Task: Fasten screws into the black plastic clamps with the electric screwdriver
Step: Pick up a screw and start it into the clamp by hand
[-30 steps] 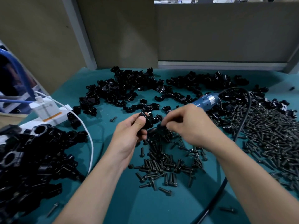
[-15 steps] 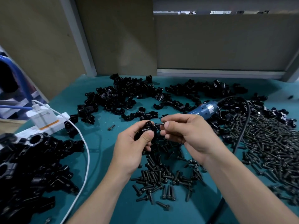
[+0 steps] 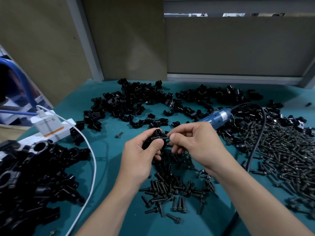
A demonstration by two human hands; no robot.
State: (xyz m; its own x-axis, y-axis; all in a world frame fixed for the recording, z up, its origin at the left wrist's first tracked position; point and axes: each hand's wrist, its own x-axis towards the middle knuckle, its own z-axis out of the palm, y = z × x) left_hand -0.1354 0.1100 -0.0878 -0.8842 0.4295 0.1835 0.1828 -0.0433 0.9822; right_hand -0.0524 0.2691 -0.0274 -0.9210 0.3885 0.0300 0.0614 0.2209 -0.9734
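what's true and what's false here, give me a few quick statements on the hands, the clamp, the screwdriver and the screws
1. The left hand holds a black clamp. True.
2. The right hand grips the electric screwdriver. False: it pinches a screw at the clamp, and the screwdriver lies on the table beyond the hands.
3. The big pile of loose screws lies on the left of the table. False: it lies on the right, and a heap of clamps lies on the left.
4. A white cable runs from a charger plugged into a power strip. True.
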